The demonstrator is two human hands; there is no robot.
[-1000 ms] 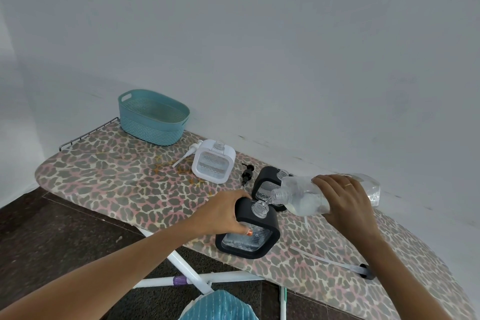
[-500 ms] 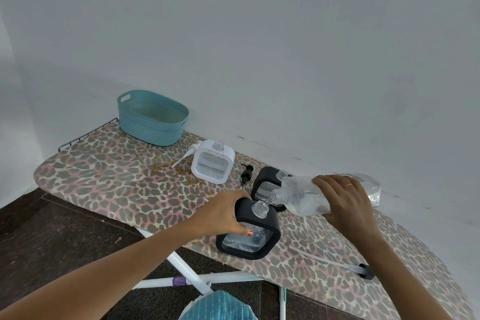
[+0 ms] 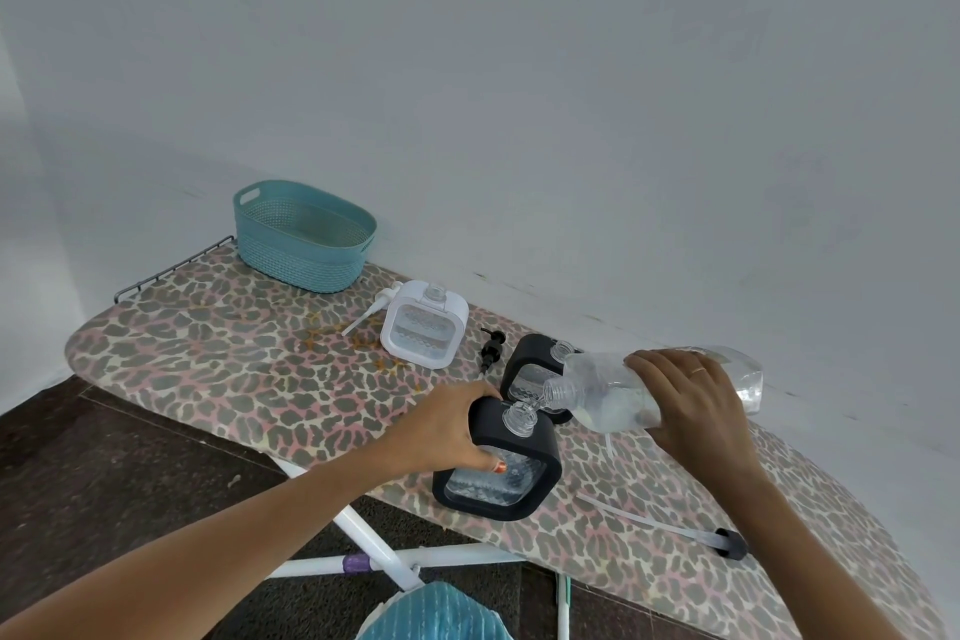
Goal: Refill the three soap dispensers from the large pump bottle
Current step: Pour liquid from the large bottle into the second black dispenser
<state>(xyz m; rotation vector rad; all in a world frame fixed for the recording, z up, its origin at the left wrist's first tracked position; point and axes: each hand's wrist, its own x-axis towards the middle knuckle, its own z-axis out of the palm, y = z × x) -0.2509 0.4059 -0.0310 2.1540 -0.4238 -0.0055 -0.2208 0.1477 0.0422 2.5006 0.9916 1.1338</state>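
My right hand (image 3: 691, 405) grips a large clear bottle (image 3: 602, 390), tipped on its side with its open mouth over the neck of a black square dispenser (image 3: 540, 473). Clear liquid lies in the bottle's lower half and in the dispenser's bottom. My left hand (image 3: 447, 431) holds that dispenser by its left side near the board's front edge. A second black dispenser (image 3: 524, 364) stands just behind it, partly hidden by the bottle. A white dispenser (image 3: 423, 325) stands open farther left.
All of it sits on a leopard-print ironing board (image 3: 234, 369) against a white wall. A teal basket (image 3: 301, 234) stands at the far left. A white pump (image 3: 371, 312), a black pump (image 3: 491, 348) and a long pump tube with black cap (image 3: 670, 528) lie loose on the board.
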